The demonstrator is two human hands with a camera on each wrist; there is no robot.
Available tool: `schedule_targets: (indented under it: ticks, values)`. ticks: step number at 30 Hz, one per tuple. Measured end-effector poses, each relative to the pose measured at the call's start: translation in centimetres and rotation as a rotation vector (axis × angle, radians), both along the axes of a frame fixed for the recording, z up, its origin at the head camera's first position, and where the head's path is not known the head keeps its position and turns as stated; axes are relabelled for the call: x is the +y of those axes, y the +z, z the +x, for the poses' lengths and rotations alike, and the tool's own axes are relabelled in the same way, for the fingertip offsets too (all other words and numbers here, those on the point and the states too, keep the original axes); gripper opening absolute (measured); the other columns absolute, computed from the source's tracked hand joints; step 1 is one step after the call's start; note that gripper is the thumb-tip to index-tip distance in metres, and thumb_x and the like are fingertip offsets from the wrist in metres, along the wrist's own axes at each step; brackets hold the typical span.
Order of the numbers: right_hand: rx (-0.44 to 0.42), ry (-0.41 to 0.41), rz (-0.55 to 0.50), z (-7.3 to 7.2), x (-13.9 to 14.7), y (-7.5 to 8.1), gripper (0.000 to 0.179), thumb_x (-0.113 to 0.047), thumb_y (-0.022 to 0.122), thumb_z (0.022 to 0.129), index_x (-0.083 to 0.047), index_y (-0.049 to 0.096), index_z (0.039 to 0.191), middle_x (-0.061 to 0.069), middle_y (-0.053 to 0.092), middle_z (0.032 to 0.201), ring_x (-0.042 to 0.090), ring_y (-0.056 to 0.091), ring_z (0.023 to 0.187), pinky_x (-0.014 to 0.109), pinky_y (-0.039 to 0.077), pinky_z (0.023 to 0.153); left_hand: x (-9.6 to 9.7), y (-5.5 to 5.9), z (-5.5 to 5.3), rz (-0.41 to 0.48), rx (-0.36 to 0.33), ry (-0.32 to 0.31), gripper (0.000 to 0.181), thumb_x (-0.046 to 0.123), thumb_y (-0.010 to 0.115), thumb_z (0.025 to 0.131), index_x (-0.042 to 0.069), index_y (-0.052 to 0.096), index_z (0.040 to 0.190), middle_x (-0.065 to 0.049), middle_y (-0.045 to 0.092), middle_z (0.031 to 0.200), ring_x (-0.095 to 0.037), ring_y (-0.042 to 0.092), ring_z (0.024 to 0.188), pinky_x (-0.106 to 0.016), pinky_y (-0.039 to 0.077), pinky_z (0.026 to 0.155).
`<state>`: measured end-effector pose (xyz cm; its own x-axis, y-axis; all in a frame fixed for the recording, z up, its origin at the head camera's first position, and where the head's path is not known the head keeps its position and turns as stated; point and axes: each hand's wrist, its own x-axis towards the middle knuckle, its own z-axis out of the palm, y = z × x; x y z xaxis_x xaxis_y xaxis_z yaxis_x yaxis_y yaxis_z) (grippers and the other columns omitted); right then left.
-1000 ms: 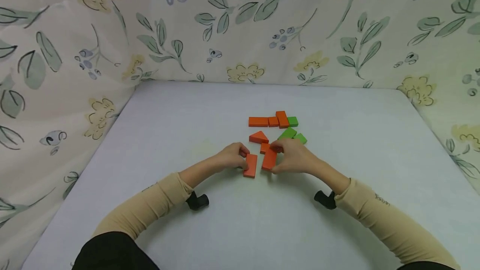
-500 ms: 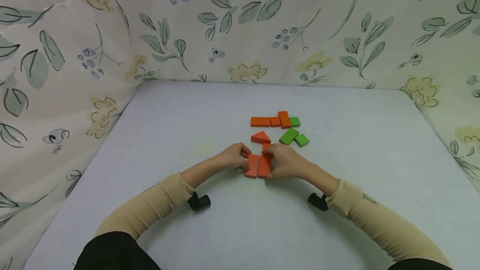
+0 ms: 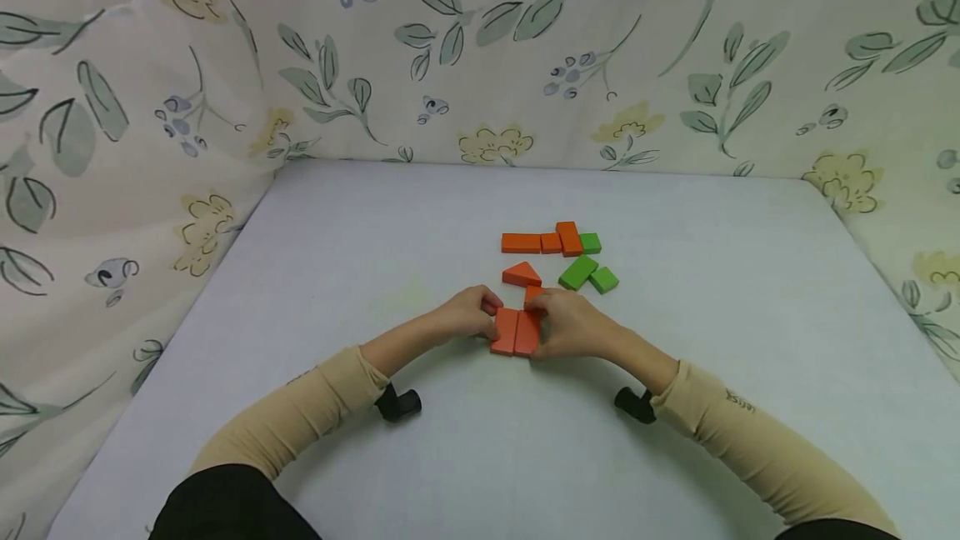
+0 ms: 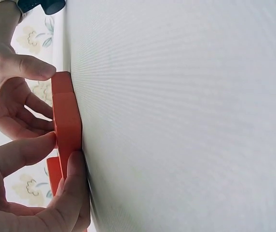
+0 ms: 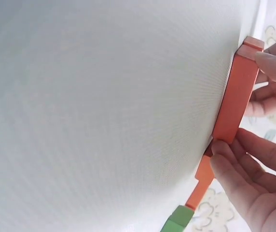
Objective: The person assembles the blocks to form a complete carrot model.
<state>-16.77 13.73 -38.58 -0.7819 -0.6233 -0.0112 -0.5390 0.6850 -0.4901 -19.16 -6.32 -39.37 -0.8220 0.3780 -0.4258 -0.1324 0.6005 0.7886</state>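
Observation:
Two orange rectangular blocks lie side by side, long edges together, on the white table in the head view. My left hand point(image 3: 468, 312) pinches the left block point(image 3: 505, 332) between thumb and fingers. The right block point(image 3: 527, 334) is gripped at its far and near ends by my right hand point(image 3: 577, 325). In the right wrist view the long side of the right block point(image 5: 235, 96) shows, a fingertip at its far end and the thumb at the near end. Just beyond the pair sits a small orange block point(image 3: 533, 295), partly hidden by the right fingers. An orange triangular block point(image 3: 521, 275) lies behind it.
Farther back runs a row: a long orange block point(image 3: 521, 243), a small orange block point(image 3: 551, 243), an upright-lying orange block point(image 3: 569, 238) and a green block point(image 3: 590, 243). Two more green blocks, one longer point(image 3: 578, 272) and one square point(image 3: 603, 279), lie right of the triangle.
My right hand has slid its orange block leftward, closing the gap to the left block. The left hand has kept its hold in nearly the same place.

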Motion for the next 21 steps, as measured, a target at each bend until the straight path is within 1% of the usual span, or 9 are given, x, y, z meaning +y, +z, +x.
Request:
schedule_targets:
  ticks: [6, 11, 16, 21]
  values:
    - [-0.009, 0.0, 0.003, -0.05, 0.13, -0.06, 0.053, -0.015, 0.086, 0.067, 0.006, 0.065, 0.111, 0.011, 0.068, 0.103, 0.023, 0.059, 0.095, 0.037, 0.051, 0.084, 0.01, -0.08, -0.04, 0.002, 0.0, 0.007, 0.049, -0.003, 0.07, 0.073, -0.004, 0.055, 0.121, -0.011, 0.055, 0.106, -0.021, 0.051, 0.095, -0.028, 0.045, 0.08]
    - [-0.014, -0.001, 0.01, 0.01, 0.16, -0.01, 0.054, -0.016, 0.087, 0.067, 0.006, 0.065, 0.111, 0.01, 0.067, 0.103, 0.022, 0.059, 0.094, 0.037, 0.051, 0.083, -0.08, 0.04, 0.03, 0.001, 0.0, 0.005, 0.05, -0.003, 0.07, 0.074, -0.004, 0.054, 0.121, -0.012, 0.055, 0.108, -0.021, 0.051, 0.097, -0.029, 0.045, 0.083]
    - [-0.014, 0.01, 0.013, -0.07, 0.16, -0.02, 0.053, -0.016, 0.086, 0.067, 0.006, 0.066, 0.111, 0.01, 0.068, 0.102, 0.021, 0.058, 0.091, 0.035, 0.051, 0.081, -0.19, -0.02, 0.09, 0.002, -0.022, 0.004, 0.05, 0.001, 0.069, 0.077, -0.003, 0.053, 0.124, -0.012, 0.056, 0.111, -0.022, 0.052, 0.1, -0.03, 0.045, 0.085]
    - [-0.027, 0.01, 0.029, -0.18, 0.19, 0.1, 0.053, -0.016, 0.086, 0.069, 0.006, 0.066, 0.113, 0.011, 0.068, 0.104, 0.02, 0.058, 0.091, 0.034, 0.051, 0.082, -0.33, 0.0, 0.13, 0.014, -0.039, 0.002, 0.049, 0.006, 0.07, 0.08, -0.003, 0.052, 0.126, -0.011, 0.055, 0.111, -0.021, 0.051, 0.098, -0.028, 0.044, 0.082]
